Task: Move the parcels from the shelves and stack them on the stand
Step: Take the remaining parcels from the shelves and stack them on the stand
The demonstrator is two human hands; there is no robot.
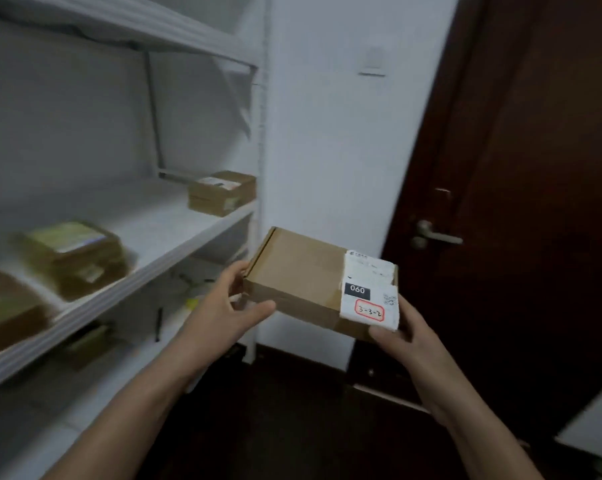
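Both hands are on a flat cardboard box (303, 282), carried in the air in front of the white wall (327, 133), just off the right end of the shelves (174, 237). The left hand (223, 306) clamps the box's near left corner, thumb along the front edge and fingers tucked around the side. The right hand (400, 334) cups the near right corner from below, right under the white label (368, 292) marked 060; its fingers are curled against the underside, though how far they reach I cannot tell.

Now the risks. The grip sits only on the two near corners, so the far side hangs unsupported; if either hand loosens, the box could dip away and slide out. The right hand's fingers press partly on the label, and that slick paper may give less hold than bare cardboard.

The stand is nowhere in view, so a turn looks likely, with the dark door (535, 202) and its handle (438, 235) close on the right; a quick swing could clip them.

Three more boxes wait on the middle shelf: one far right (221, 192), one nearer (74, 258), one at the left edge (5, 306). Plenty left to move.
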